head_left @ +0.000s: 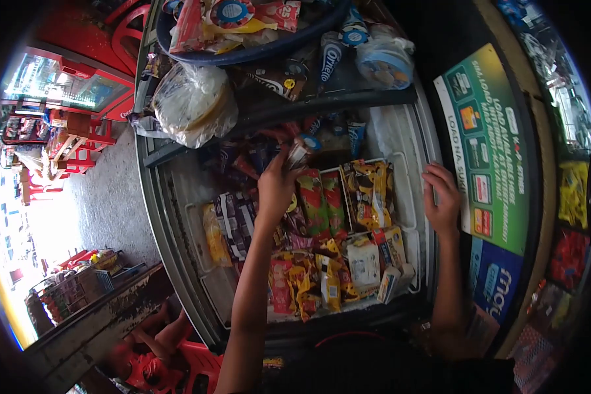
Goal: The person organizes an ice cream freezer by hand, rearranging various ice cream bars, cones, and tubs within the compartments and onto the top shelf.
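My left hand (277, 187) reaches into an open chest freezer (421, 141), its fingers closed around a wrapped ice cream cone (300, 153) with a brown and white wrapper. Dark and blue wrapped cones (259, 152) lie jumbled beyond the fingers. Below the wrist, a white wire basket (410, 253) holds several ice cream packs: green and red packs (315, 205), yellow and brown packs (368, 194) and purple-striped packs (235, 220). On the freezer's right edge, my right hand (442, 197) rests with bent, parted fingers and holds nothing.
Across the freezer's far part stand a dark blue basin (262, 54) of packets and a plastic-wrapped tub (196, 105). A green sign (489, 151) borders the right side. At lower left, a person in red (152, 368) sits by a red chair (202, 361).
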The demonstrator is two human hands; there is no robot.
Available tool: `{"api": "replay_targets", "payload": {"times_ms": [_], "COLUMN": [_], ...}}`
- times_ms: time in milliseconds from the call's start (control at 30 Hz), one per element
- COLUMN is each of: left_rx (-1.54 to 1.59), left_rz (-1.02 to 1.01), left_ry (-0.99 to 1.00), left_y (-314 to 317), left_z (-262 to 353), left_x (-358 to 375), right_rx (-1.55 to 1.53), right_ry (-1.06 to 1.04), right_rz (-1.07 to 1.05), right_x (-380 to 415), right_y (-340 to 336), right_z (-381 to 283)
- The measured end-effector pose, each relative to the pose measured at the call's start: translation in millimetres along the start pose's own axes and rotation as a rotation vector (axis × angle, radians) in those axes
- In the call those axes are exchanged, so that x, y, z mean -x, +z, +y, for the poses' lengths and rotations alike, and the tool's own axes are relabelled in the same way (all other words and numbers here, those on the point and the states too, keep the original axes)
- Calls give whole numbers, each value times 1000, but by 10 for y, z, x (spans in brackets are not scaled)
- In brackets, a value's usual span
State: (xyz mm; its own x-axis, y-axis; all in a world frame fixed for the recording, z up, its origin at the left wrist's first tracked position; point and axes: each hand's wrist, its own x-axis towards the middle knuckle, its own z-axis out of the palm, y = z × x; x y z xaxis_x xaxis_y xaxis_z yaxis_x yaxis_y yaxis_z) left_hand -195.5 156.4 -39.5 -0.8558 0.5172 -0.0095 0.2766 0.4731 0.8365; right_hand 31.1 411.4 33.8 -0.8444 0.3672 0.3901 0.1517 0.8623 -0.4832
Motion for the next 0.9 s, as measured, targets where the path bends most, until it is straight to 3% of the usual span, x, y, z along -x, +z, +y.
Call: {"api": "replay_targets", "payload": {"times_ms": [100,200,267,300,433,500,633,733,800,867,900], "left_rx": [112,107,93,-1,-212,-109,-135,82,276,12,-244], "left_rz": [-62,-197,-442,-464,-667,-501,-467,-459,-246,44,233], "left_ry": [37,104,115,114,85,71,84,112,206,296,554], "left_y": [345,790,1098,1243,1320,1219,689,279,-3,-236,-306], "left_z": [-48,-237,-478,-621,-760,-718,-198,368,877,1219,1245], "left_x": [-351,-629,-696,-689,-709,-653,-561,-534,-557,-644,-746], "right_rx": [-278,-265,-277,-293,-326,-335,-369,-353,-357,-408,-427], "right_ry": [234,214,228,230,273,271,269,280,244,294,312], "right_rz": [62,-9,-5,-8,-17,-13,-1,-11,14,12,24], "right_x": [-23,-22,-31,-28,-35,-27,-31,-47,-61,-27,1], "right_y": [4,-12,1,3,-6,-1,0,-22,-35,-30,-12], "right_z": [50,79,86,97,74,94,88,58,53,61,88]}}
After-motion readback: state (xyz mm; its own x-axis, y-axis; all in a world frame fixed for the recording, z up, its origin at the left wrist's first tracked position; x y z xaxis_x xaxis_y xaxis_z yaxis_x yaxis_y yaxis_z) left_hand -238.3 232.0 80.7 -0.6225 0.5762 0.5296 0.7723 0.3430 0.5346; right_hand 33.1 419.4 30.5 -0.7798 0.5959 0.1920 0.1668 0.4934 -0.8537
